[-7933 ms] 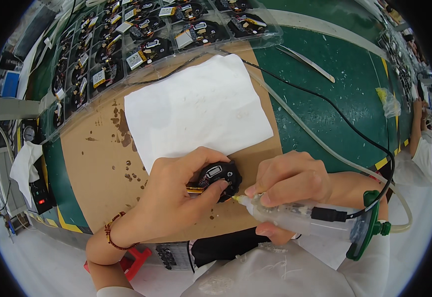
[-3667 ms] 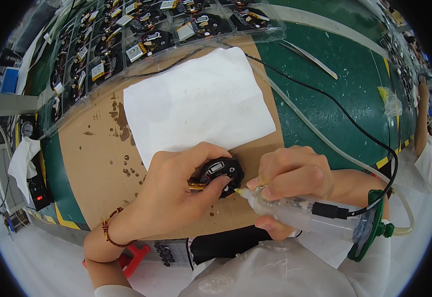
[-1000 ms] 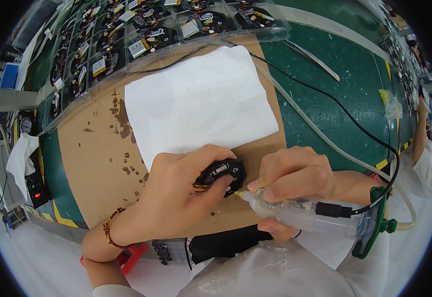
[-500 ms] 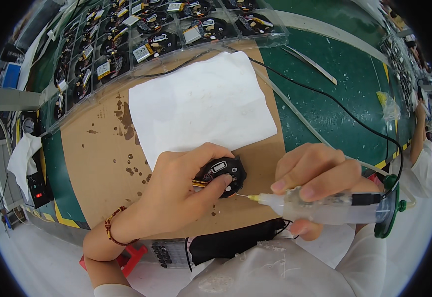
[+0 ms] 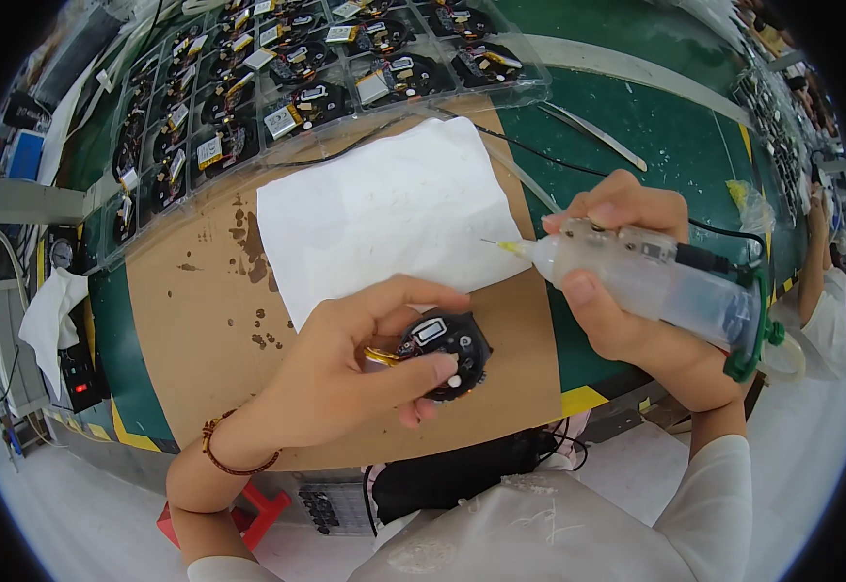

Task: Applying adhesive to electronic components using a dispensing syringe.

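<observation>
Between the fingers and thumb of my left hand (image 5: 345,359) is a small round black electronic assembly (image 5: 457,339) with a white-framed rectangular part and yellow wires at its left. My right hand (image 5: 626,262) is wrapped round a dispensing syringe (image 5: 685,286) with a cloudy barrel, a green cap at its rear and a yellow-hubbed needle. That needle points left, over the white sheet (image 5: 374,213), apart from the assembly. The sheet lies on brown cardboard (image 5: 190,339) marked with dark spots.
A clear compartment tray (image 5: 326,136) of similar black assemblies with silver batteries stands at the far left. Tweezers (image 5: 597,136) lie on the green mat beyond a black cable. At left are a white cloth (image 5: 54,310) and a dispenser box (image 5: 79,373); a person's arm (image 5: 818,252) shows far right.
My right hand has lifted the syringe up and away from the assembly, its needle now over the white sheet. The assembly has turned slightly in my left hand and moved a little right.
</observation>
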`<action>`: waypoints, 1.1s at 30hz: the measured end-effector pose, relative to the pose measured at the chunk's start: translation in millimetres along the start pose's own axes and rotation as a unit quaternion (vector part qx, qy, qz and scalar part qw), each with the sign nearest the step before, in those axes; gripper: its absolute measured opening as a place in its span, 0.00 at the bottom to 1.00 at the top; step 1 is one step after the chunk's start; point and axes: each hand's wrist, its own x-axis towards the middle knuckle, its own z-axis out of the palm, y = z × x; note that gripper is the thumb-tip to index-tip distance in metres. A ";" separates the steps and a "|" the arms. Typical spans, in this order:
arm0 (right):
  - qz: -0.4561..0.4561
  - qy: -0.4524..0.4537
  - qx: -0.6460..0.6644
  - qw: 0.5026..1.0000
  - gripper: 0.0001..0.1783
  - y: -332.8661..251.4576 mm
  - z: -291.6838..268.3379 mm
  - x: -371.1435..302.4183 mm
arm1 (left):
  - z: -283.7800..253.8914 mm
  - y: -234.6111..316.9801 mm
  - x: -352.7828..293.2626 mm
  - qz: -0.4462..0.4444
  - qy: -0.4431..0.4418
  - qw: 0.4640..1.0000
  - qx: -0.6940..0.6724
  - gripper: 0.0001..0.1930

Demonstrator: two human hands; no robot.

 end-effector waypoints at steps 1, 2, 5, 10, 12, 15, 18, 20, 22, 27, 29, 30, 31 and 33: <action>0.058 0.007 0.030 0.998 0.27 -4.4 1.4 -1.8 | -1.1 2.8 -0.9 -0.025 -0.040 0.996 -0.073 0.25; 0.115 0.013 0.062 0.991 0.25 -7.1 2.8 -1.7 | 0.6 2.2 -1.7 -0.023 -0.039 0.996 -0.072 0.25; 0.112 0.015 0.064 0.992 0.25 -6.2 5.8 -1.3 | 6.7 -4.8 -1.9 0.114 -0.033 0.990 -0.071 0.32; 0.079 0.014 0.048 0.996 0.25 1.9 6.3 -0.7 | 5.9 -5.2 -0.9 0.133 0.057 0.989 0.035 0.32; 0.070 0.018 0.045 0.996 0.25 4.5 7.5 0.1 | 3.1 -7.9 -2.4 0.130 0.070 0.988 0.036 0.32; 0.069 0.019 0.034 0.997 0.25 6.2 7.7 0.1 | 3.2 -4.7 -3.2 0.124 0.096 0.987 0.020 0.31; 0.066 0.024 0.033 0.997 0.25 7.0 7.8 -0.5 | 4.1 -5.9 -1.3 0.146 0.100 0.983 -0.042 0.33; 0.081 0.020 0.032 0.996 0.24 5.3 7.2 -0.7 | 4.2 -5.1 -1.3 0.161 0.106 0.980 -0.039 0.35; 0.079 0.024 0.031 0.996 0.24 6.0 8.2 -0.4 | 5.4 -5.7 -1.6 0.170 0.102 0.979 -0.044 0.34; 0.078 0.028 0.036 0.996 0.24 6.4 9.7 -0.1 | 6.8 -8.7 1.8 0.144 0.162 0.976 -0.006 0.36; 0.076 0.031 0.037 0.996 0.24 7.1 10.5 0.2 | 6.0 -9.4 1.8 0.144 0.163 0.976 0.001 0.35; 0.076 0.030 0.038 0.996 0.24 7.1 10.3 0.2 | 5.6 -9.7 1.8 0.145 0.164 0.976 0.008 0.34; 0.077 0.029 0.036 0.996 0.24 6.9 9.9 0.3 | 5.2 -9.4 1.6 0.144 0.164 0.976 0.008 0.34; 0.077 0.027 0.034 0.996 0.24 6.7 9.8 0.3 | 5.1 -7.5 0.7 0.124 0.155 0.980 -0.020 0.33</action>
